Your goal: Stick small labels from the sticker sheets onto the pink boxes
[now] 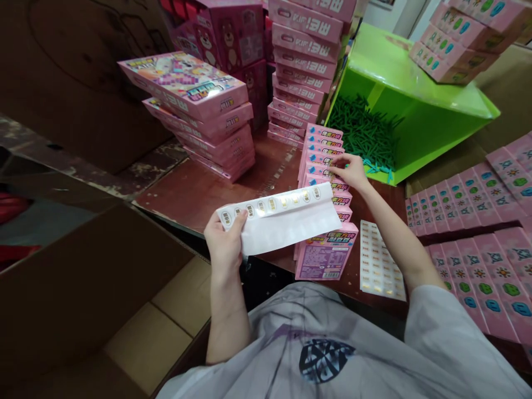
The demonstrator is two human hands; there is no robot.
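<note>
My left hand (226,238) is closed on the left end of a white sticker sheet (286,227), its thumb on top. A row of small round gold-and-white stickers runs along the sheet's upper edge. My right hand (351,169) is at a row of small pink boxes (326,152), its fingers pinched at the top of one box; whatever lies between the fingertips is too small to make out. The nearest pink box (326,255) shows its purple back panel with a barcode. The sheet's right end overlaps part of the row.
Stacked pink game boxes (208,111) stand left, with a taller stack (303,61) behind. A green box (415,111) holds many dark green sticks (366,127). Another sticker sheet (380,260) lies by my right forearm. More pink boxes (477,194) line the right side.
</note>
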